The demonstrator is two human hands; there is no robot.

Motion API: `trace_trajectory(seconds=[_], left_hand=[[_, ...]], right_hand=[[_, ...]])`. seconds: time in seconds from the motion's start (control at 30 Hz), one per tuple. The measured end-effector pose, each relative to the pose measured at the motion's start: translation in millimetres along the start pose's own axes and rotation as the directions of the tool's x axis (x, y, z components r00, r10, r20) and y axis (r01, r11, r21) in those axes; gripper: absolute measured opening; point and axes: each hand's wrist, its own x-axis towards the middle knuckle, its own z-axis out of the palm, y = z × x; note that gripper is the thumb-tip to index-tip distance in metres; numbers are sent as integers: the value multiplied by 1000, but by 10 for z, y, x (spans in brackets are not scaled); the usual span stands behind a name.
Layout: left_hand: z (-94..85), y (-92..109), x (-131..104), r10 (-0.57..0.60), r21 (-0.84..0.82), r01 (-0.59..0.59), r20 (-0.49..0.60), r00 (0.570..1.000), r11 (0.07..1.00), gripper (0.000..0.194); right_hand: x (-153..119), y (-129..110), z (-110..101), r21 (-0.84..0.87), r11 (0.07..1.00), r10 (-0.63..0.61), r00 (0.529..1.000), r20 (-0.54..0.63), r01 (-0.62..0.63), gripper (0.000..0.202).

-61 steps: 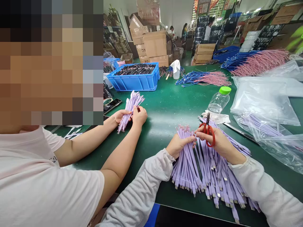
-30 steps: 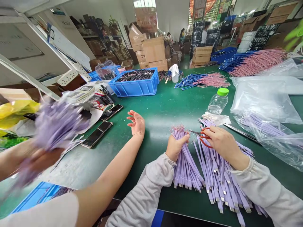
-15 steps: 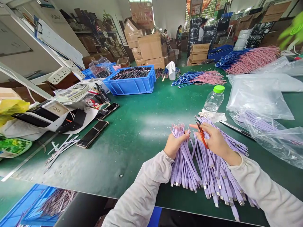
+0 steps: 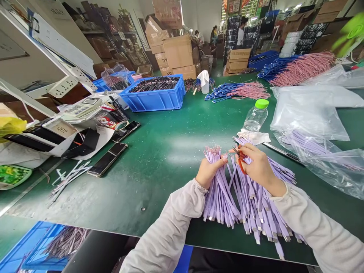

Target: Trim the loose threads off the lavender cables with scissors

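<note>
Green bench (image 4: 159,140): loose purple cables (image 4: 266,220) lay near its front edge.
From afar, I had the fingers of the left hand (image 4: 209,172) wrapped around a cable bundle (image 4: 220,201); those of the right hand (image 4: 260,167) curled around red-handled scissors (image 4: 241,165), just beside the bundle's pinkish wire ends.

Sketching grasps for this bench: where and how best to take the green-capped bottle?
Round the bottle's body, probably, below its green cap, from the left: it stands upright, its wall rounded; plastic bags lie to its right, a white cloth and the right hand nearer.
</note>
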Motion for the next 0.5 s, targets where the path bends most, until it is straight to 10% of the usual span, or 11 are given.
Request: trace_trajectory(seconds=[0.3, 0.5], left_hand=[[11, -1, -1, 63, 105, -66, 26, 998, 992, 33], [-11, 10, -2, 42, 65, -42, -3, 999, 997, 34]], right_hand=[[28, 26, 67, 161, 939, 299, 953, 52, -304, 13], [-15, 48, 9, 132, 954, 260, 962, 86, -270, 27]])
